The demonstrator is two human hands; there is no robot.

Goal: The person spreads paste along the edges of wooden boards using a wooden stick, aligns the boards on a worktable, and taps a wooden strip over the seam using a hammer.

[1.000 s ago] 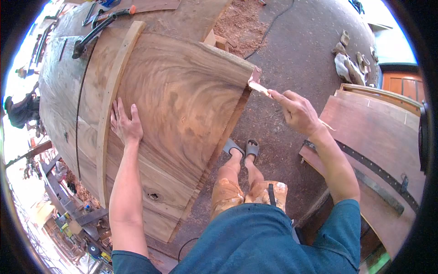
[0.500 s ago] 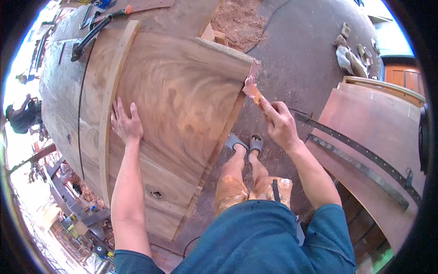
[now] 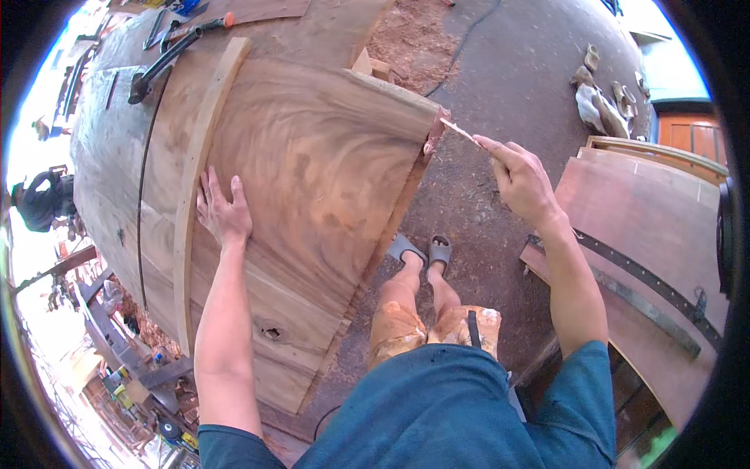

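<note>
My left hand (image 3: 226, 211) lies flat with fingers apart on a broad wooden panel (image 3: 328, 180) with swirling grain, its fingertips beside a long wooden batten (image 3: 205, 141). Out past the panel's right corner, my right hand (image 3: 525, 181) grips a putty knife (image 3: 462, 132), seen nearly edge-on. The tip of its blade meets the panel's end edge, where pinkish filler (image 3: 435, 139) is smeared. A dark knot hole (image 3: 271, 333) shows in the lower part of the panel.
A black clamp (image 3: 160, 66) lies across the upper left boards. Sawdust (image 3: 414, 43) and a cable (image 3: 467, 39) are on the floor beyond. Flat boards (image 3: 641, 203) with a long metal bar (image 3: 648, 273) stand at right. Tools clutter the lower left.
My right hand has moved right and slightly up, and the putty knife has turned from showing its flat face to nearly edge-on. Filler now sits along the panel's corner edge. My left hand stays put.
</note>
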